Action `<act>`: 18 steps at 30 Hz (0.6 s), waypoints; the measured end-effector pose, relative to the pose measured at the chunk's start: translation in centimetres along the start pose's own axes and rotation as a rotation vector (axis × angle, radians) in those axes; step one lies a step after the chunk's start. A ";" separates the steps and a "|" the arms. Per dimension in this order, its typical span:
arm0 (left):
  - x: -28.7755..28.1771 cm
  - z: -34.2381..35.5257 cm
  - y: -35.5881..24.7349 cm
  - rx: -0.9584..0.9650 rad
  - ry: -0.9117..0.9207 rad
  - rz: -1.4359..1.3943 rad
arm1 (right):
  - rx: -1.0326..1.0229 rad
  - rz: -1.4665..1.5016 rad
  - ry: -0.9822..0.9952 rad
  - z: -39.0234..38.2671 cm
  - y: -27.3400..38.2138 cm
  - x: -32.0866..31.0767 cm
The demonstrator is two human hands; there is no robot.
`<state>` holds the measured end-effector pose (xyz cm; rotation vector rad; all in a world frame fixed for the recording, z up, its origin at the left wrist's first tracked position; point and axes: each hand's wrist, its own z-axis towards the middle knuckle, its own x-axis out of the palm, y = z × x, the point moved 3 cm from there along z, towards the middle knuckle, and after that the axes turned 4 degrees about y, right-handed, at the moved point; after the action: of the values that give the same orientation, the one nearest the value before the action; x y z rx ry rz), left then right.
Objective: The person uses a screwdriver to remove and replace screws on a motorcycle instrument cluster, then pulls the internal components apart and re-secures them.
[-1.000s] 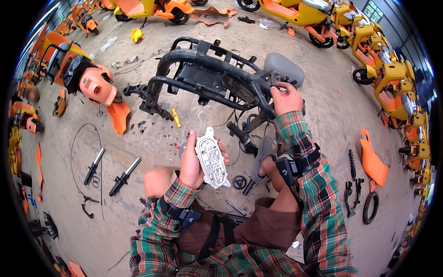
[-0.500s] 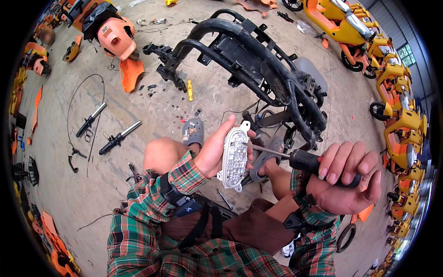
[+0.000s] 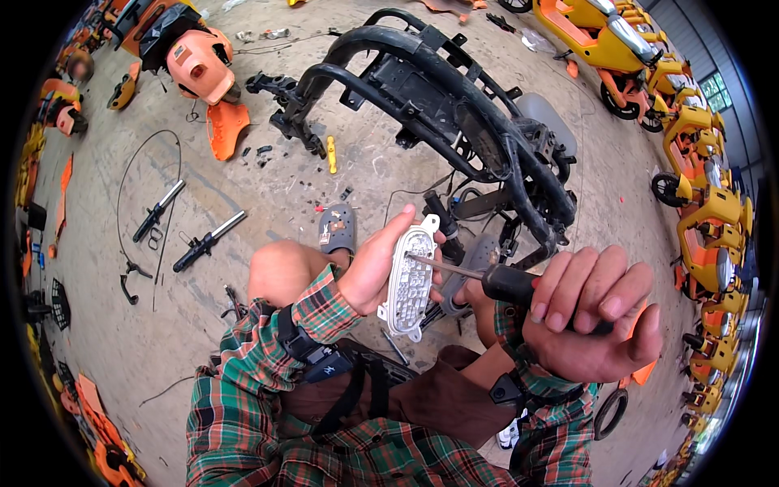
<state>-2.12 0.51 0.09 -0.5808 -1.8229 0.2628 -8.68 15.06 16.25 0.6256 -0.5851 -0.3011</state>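
Observation:
My left hand [image 3: 375,264] is wrapped round a white oval lamp housing [image 3: 398,302] with mounting tabs at its ends, its silvery inner face turned up. Its thumb lies along the upper left rim and fingertips show past the right rim. In my right hand [image 3: 596,312] is a screwdriver [image 3: 507,284] with a black and red handle, fingers curled over the grip. The metal shaft points left, and its tip rests at the upper part of the lamp's inner face. Whether the tip presses on anything there is too small to tell.
A bare black scooter frame [image 3: 430,105] lies ahead on the concrete floor. Two shock absorbers [image 3: 209,241] and a cable [image 3: 120,191] lie to the left, near a yellow-handled tool [image 3: 331,154]. Yellow scooters [image 3: 706,211] line the right side; an orange scooter body [image 3: 199,65] stands far left.
My right hand and the screwdriver have moved left and slightly up, the tip shifting from the lamp's right edge to farther across its inner face. My left hand still holds the lamp.

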 end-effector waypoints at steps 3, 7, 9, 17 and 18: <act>-0.1 0.0 0.0 0.002 -0.020 0.009 | 0.010 -0.016 0.010 0.0 -0.2 0.1; -0.2 -0.1 -0.1 0.013 -0.047 0.022 | 0.021 -0.021 0.012 0.0 -0.5 0.2; -0.3 -0.1 -0.1 0.012 -0.074 0.043 | 0.020 -0.024 0.001 -0.1 -0.6 0.2; -0.6 -0.1 -0.1 0.008 -0.096 0.051 | -0.018 -0.015 0.016 -0.1 -1.0 0.2; -0.6 -0.1 -0.1 0.007 -0.099 0.052 | -0.017 -0.016 0.008 -0.1 -1.0 0.4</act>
<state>-1.93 0.11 -0.30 -0.6206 -1.9031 0.3376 -8.41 14.15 15.66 0.6151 -0.5698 -0.3186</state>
